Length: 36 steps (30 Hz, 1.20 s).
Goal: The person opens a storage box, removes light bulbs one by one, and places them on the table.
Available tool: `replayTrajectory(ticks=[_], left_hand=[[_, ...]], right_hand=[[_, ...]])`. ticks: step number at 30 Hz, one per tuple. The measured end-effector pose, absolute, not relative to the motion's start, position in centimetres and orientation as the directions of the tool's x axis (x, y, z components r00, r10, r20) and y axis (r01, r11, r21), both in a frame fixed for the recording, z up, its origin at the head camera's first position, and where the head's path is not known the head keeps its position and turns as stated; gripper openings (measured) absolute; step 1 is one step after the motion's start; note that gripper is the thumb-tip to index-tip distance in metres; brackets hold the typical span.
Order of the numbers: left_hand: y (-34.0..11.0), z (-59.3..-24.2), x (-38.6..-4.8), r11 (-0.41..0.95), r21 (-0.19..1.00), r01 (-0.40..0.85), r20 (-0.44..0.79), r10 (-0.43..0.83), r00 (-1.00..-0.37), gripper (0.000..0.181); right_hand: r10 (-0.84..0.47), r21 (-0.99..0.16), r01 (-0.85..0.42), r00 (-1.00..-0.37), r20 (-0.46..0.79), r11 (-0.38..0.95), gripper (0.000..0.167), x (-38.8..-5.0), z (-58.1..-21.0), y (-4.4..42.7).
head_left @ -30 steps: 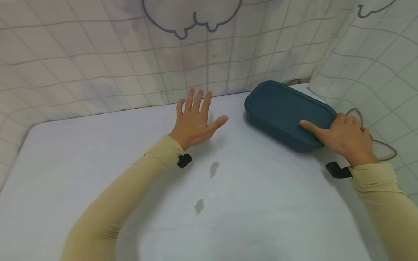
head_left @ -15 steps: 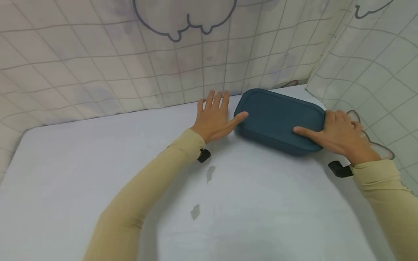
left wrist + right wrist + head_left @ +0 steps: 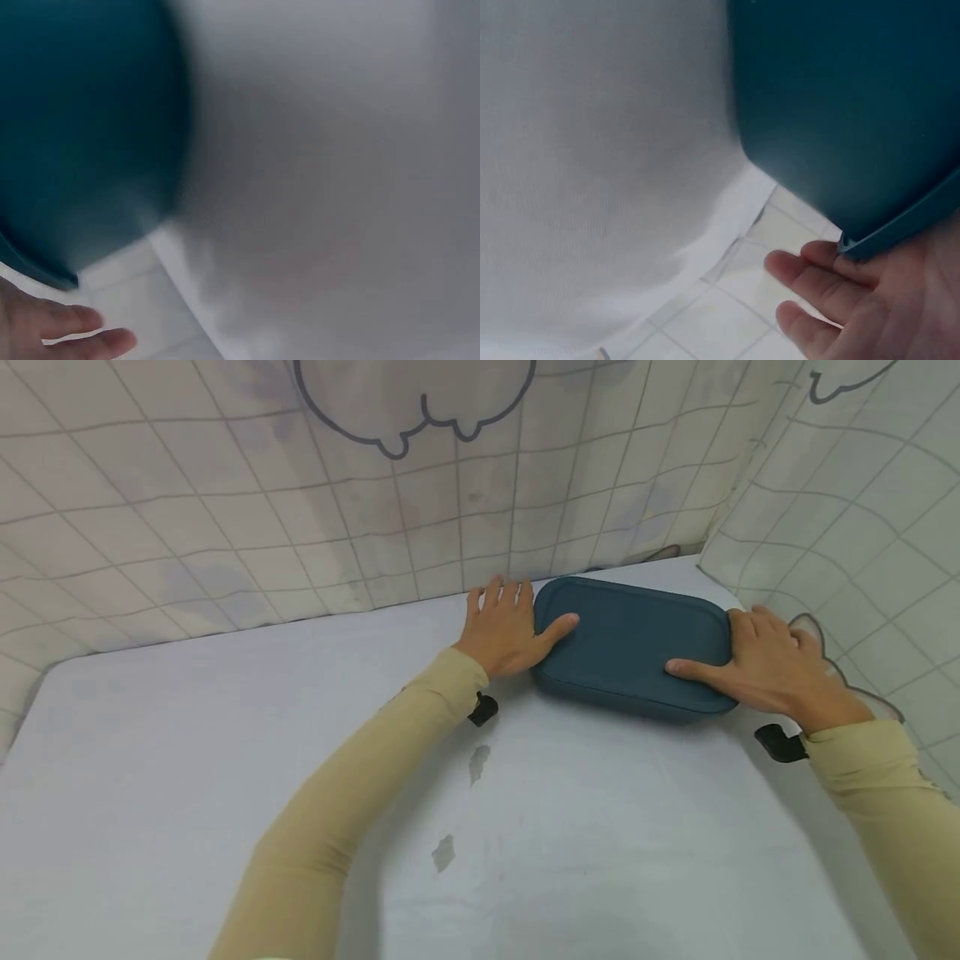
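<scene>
A dark teal lidded box (image 3: pixel 630 643) with rounded corners sits on the white table, near its back right corner. My right hand (image 3: pixel 776 664) holds its right end, thumb lying on the lid and fingers down the side. At the left end is my left hand (image 3: pixel 506 631), its thumb over the lid's edge and its fingers stretched along that side. In the left wrist view the box wall (image 3: pixel 82 112) fills the upper left, with left fingertips (image 3: pixel 105 345) just below the rim. The right wrist view has right fingers (image 3: pixel 829 289) loosely bent by the lid's rim (image 3: pixel 900 221).
A white table (image 3: pixel 225 760) spreads in front, with two grey worn patches on it. Behind hangs a grid-patterned curtain (image 3: pixel 337 518) with cartoon outlines, and another such curtain (image 3: pixel 862 527) borders the right side.
My left hand has moved right to the box's left end. The box has slid left and forward toward me, turning slightly, with my right hand staying on its right end.
</scene>
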State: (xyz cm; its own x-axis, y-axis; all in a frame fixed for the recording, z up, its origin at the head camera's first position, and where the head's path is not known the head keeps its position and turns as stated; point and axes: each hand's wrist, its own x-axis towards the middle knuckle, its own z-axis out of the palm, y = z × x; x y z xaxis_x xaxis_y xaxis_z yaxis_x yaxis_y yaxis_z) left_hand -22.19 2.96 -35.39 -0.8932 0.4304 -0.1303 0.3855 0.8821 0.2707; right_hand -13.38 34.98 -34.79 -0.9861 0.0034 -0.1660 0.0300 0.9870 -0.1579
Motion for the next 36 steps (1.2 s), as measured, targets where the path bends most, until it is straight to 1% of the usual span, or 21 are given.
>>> replayTrajectory(ticks=[5,9,17,21,26,36], left_hand=[[3.6,-35.0,-21.6,0.883,0.236,0.405,-0.124,0.441,-0.889,0.093],[3.5,-35.0,-21.3,0.89,0.196,0.412,-0.137,0.441,-0.887,0.089],[2.4,-35.0,-20.3,0.894,0.143,0.424,-0.123,0.442,-0.889,0.085],[1.7,-34.9,-19.7,0.897,0.121,0.425,-0.111,0.438,-0.892,0.085],[0.4,-35.0,-18.8,0.904,0.126,0.408,-0.109,0.421,-0.9,0.085],[-2.3,-35.3,-17.3,0.922,0.129,0.365,-0.097,0.378,-0.921,0.084]], right_hand=[[-0.01,-0.169,0.022,-0.983,-0.182,0.985,0.118,-13.5,-34.5,34.6],[-0.009,-0.167,0.019,-0.986,-0.165,0.986,0.116,-13.2,-34.5,34.4],[-0.051,-0.193,-0.026,-0.991,-0.123,0.981,0.107,-13.0,-34.9,33.7],[-0.062,-0.171,-0.048,-0.995,-0.078,0.984,0.102,-13.0,-35.2,33.2],[-0.076,-0.147,-0.071,-0.997,-0.032,0.987,0.096,-13.0,-35.3,32.2],[-0.103,-0.158,-0.095,-0.994,-0.044,0.983,0.096,-12.8,-35.4,29.7]])
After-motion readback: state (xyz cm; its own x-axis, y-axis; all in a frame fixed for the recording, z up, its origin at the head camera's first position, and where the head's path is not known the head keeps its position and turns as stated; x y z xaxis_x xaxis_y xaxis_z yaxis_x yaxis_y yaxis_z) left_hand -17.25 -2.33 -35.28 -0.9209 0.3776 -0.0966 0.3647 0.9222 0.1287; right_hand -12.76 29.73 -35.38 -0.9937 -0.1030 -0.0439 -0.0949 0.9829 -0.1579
